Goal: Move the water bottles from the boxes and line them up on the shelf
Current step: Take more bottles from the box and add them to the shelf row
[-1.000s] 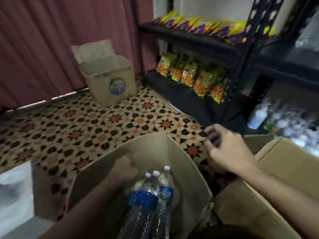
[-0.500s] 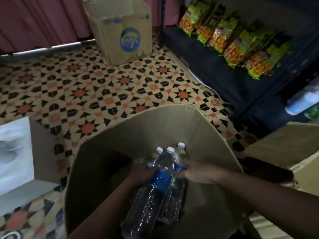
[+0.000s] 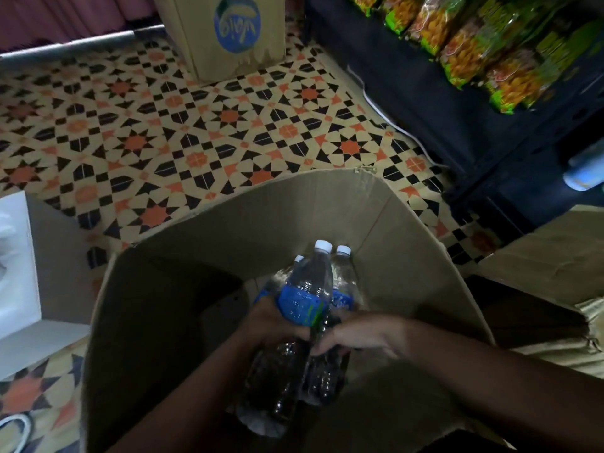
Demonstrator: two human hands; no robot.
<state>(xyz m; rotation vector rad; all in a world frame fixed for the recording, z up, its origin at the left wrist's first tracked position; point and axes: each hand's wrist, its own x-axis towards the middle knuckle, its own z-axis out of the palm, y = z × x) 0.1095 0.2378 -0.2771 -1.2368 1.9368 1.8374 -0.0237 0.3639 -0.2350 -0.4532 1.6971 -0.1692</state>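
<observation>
Your left hand (image 3: 271, 325) is gripping three water bottles (image 3: 309, 289) bunched together inside the open cardboard box (image 3: 402, 256). Your right hand (image 3: 366, 335) is curling its fingers round them from the other side. Farther off, snack bags (image 3: 464, 50) are lying on the dark shelf (image 3: 408, 70), near a second box (image 3: 202, 37).

Inside an open brown cardboard box (image 3: 408, 256), three clear plastic water bottles with white caps and blue labels (image 3: 309, 282) lean together. The left hand (image 3: 271, 325) grips the front one at its label. The right hand (image 3: 362, 335) curls round the bottles just below. Beyond lie orange-and-black patterned floor tiles (image 3: 228, 125) and a black metal shelf (image 3: 425, 93) carrying green-and-orange snack packets (image 3: 464, 50).
</observation>
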